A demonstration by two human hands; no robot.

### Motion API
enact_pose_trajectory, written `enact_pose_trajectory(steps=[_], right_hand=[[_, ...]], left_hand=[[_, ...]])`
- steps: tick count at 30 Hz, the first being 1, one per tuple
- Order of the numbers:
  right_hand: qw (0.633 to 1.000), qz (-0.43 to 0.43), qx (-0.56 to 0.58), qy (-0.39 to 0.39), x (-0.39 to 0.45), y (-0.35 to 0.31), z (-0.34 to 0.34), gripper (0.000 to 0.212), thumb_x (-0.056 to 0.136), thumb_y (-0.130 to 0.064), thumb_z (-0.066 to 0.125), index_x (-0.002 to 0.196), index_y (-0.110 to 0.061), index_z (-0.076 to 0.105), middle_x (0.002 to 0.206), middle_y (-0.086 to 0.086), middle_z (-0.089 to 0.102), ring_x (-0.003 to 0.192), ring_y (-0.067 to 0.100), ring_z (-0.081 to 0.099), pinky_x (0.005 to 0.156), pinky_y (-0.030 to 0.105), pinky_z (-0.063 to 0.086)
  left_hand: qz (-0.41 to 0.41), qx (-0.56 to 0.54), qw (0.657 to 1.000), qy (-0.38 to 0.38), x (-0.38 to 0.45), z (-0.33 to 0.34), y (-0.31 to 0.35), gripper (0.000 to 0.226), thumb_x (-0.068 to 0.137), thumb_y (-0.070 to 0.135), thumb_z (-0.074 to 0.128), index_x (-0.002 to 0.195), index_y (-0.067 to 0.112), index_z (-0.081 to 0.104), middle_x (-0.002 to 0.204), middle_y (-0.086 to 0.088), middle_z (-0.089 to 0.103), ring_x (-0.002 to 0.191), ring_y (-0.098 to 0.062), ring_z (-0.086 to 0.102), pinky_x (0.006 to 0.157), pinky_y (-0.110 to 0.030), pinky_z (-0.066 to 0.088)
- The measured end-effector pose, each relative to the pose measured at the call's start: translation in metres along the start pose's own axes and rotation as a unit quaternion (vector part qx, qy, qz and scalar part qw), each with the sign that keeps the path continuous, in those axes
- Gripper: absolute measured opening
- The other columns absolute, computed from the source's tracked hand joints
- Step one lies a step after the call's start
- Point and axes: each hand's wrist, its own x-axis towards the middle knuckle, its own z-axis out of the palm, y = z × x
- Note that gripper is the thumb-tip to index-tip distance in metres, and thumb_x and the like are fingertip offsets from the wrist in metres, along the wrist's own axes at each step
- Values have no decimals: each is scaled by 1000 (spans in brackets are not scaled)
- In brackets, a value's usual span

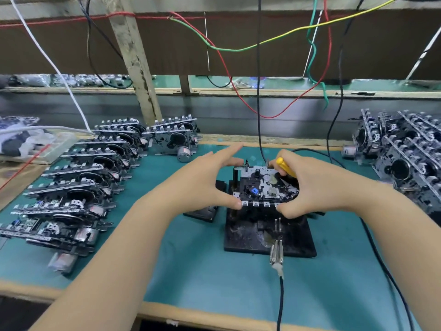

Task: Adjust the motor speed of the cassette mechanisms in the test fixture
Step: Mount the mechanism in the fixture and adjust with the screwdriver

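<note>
A cassette mechanism (pixel 261 187) sits on the black test fixture (pixel 245 237) at the middle of the green mat. My left hand (pixel 205 182) holds its left side, thumb on the front key row and fingers stretched over the back left corner. My right hand (pixel 317 187) grips a yellow-handled screwdriver (pixel 285 167) at the mechanism's far right corner, while its thumb presses the front right edge. The screwdriver's tip is hidden behind the mechanism.
Several cassette mechanisms (pixel 78 185) lie in a row on the left; another pile (pixel 405 154) stands at the right. A metal clip on a black cable (pixel 276 256) lies at the fixture's front edge. Red, green, yellow and black wires hang overhead.
</note>
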Motion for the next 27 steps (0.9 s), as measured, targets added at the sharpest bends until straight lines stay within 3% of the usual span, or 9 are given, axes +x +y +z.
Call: enact_pose_trajectory(steps=[3, 5, 8, 11, 16, 21, 27], right_hand=[[1000, -4, 2, 7, 1, 3, 1, 53, 46, -63, 63, 82, -41, 29, 119, 8, 61, 110, 33, 57, 84, 48, 50], [1000, -3, -8, 4, 2, 2, -1, 53, 49, -62, 67, 80, -43, 28, 125, 8, 60, 107, 33, 56, 81, 47, 51], [1000, 6, -27, 1, 0, 5, -6, 57, 58, -55, 78, 85, -39, 31, 128, 2, 58, 109, 29, 54, 85, 46, 50], [997, 49, -61, -16, -9, 17, -20, 68, 55, -58, 84, 98, -38, 36, 128, -10, 52, 115, 20, 54, 95, 41, 48], [995, 51, -89, 7, -16, 25, -24, 66, 61, -43, 92, 84, -34, 31, 135, -18, 56, 112, 17, 52, 79, 31, 37], [994, 50, -86, 37, -17, 23, -30, 66, 56, -48, 91, 83, -32, 33, 130, -24, 59, 105, 14, 51, 71, 23, 35], [994, 58, -89, 25, -17, 24, -18, 66, 59, -46, 92, 82, -28, 33, 138, -17, 59, 115, 15, 53, 75, 30, 33]], left_hand=[[4, -3, 1000, -15, 5, 0, -5, 115, 73, 40, 87, 153, 57, 7, 145, 41, 41, 137, 12, 32, 94, -5, 29], [6, 6, 1000, -17, 8, -2, -7, 115, 72, 42, 88, 154, 55, 8, 145, 40, 41, 126, 16, 36, 85, 2, 29], [9, 14, 1000, -24, 12, -5, -8, 115, 69, 43, 89, 156, 46, 15, 143, 37, 46, 118, 23, 34, 85, 7, 26], [12, 8, 1000, -20, 14, -5, -9, 112, 66, 39, 91, 156, 39, 24, 138, 34, 51, 121, 22, 40, 87, 9, 24], [13, -6, 1000, 0, 14, 0, -11, 105, 68, 31, 90, 154, 39, 30, 137, 29, 54, 125, 19, 44, 90, 7, 27], [17, -5, 1000, -2, 14, 0, -10, 101, 69, 30, 88, 152, 42, 32, 137, 28, 54, 123, 20, 43, 88, 9, 26], [11, 8, 1000, -5, 15, 0, -8, 99, 69, 30, 88, 151, 40, 33, 138, 28, 52, 124, 18, 44, 87, 9, 26]])
